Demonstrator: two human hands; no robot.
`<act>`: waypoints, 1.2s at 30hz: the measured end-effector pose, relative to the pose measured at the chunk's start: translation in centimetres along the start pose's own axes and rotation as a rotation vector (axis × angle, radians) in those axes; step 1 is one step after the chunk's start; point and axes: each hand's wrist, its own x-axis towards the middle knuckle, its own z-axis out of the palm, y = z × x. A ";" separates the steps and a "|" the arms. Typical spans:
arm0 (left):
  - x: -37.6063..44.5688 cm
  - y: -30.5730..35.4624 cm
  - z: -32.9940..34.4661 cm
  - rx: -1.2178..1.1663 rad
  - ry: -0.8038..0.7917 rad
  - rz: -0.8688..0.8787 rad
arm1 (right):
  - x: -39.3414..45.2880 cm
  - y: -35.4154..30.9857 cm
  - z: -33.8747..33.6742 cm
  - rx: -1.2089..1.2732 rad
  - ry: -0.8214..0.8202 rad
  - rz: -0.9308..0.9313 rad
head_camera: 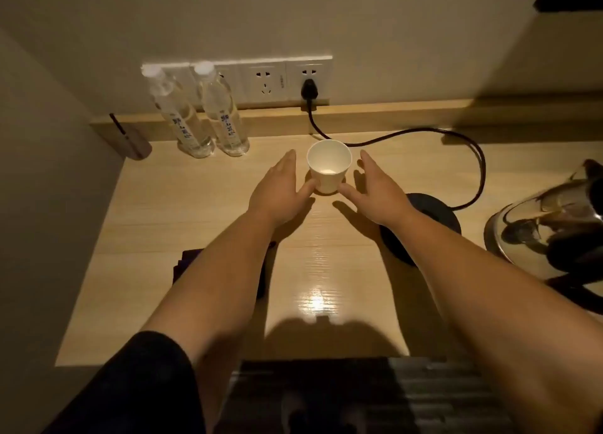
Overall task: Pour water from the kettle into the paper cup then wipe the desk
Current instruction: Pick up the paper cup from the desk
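Both hands, left hand [277, 192] and right hand [375, 192], flank the empty-looking paper cup [329, 167], fingers spread, holding nothing; kettle [548, 224] sits apart, so pouring and wiping remain.

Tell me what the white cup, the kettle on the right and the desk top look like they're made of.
The white paper cup looks like thin matte paper: dull walls, a fine rolled rim. The shiny silver kettle seems polished metal, likely stainless steel, given its mirror-like reflections, with dark, probably plastic, parts. The pale wood-grain desk shows printed-looking grain and a glossy glare spot, so possibly laminate rather than solid wood.
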 end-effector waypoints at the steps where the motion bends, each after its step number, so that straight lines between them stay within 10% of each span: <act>1: 0.3 0.1 0.3 -0.032 -0.010 0.004 | 0.3 -0.1 0.2 0.052 -0.002 0.002; 36: -17.7 4.8 6.5 -0.423 0.019 -0.036 | -17.0 2.1 3.0 0.335 -0.078 0.020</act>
